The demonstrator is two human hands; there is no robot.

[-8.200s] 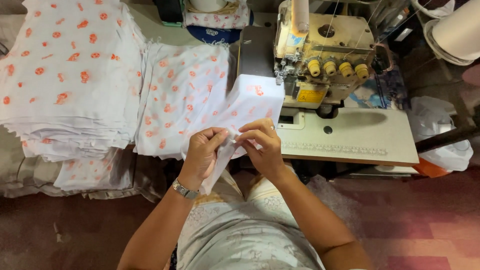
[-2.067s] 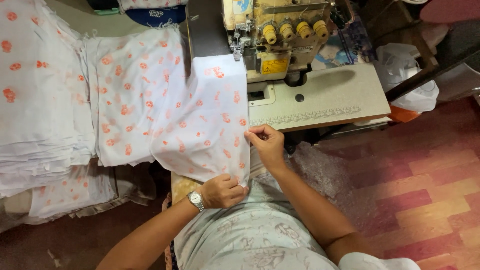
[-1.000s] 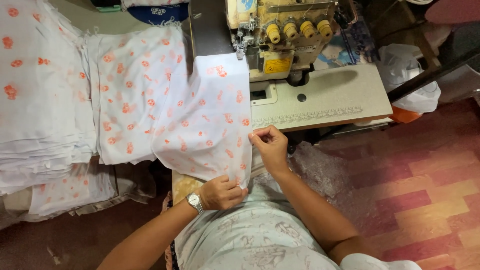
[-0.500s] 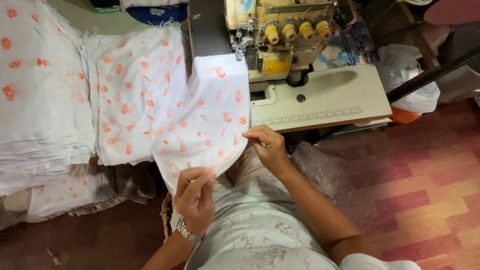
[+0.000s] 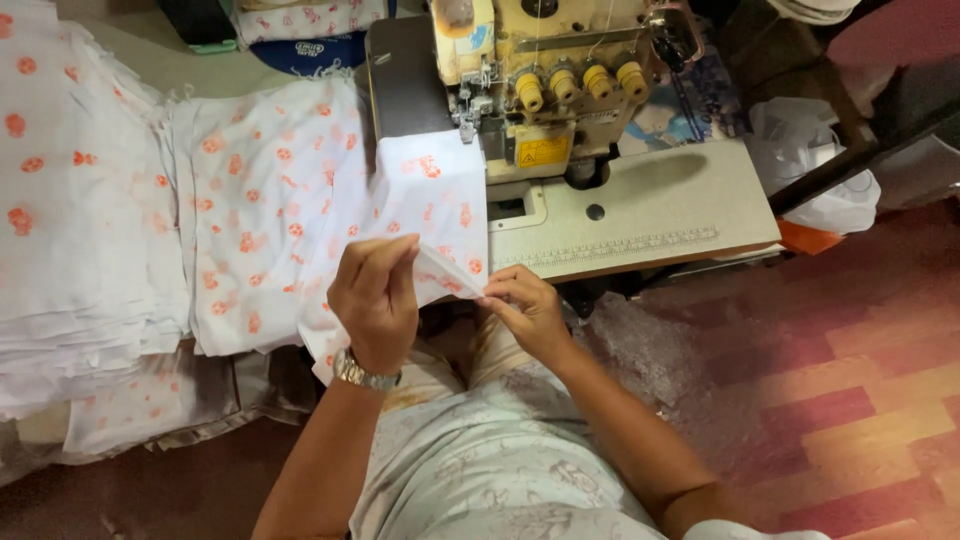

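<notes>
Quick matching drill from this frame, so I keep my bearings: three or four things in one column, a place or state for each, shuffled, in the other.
Things:
1. left hand
2. right hand
3. sewing machine
4. stacked printed fabric

Places or states:
A. piled high at the far left of the view
B. pinching the near right corner of the printed fabric piece
C. wearing a wristwatch, raised and gripping the fabric's near edge
D. behind the fabric piece, with yellow knobs along its front

Pairs: 1-C, 2-B, 3-D, 4-A
</notes>
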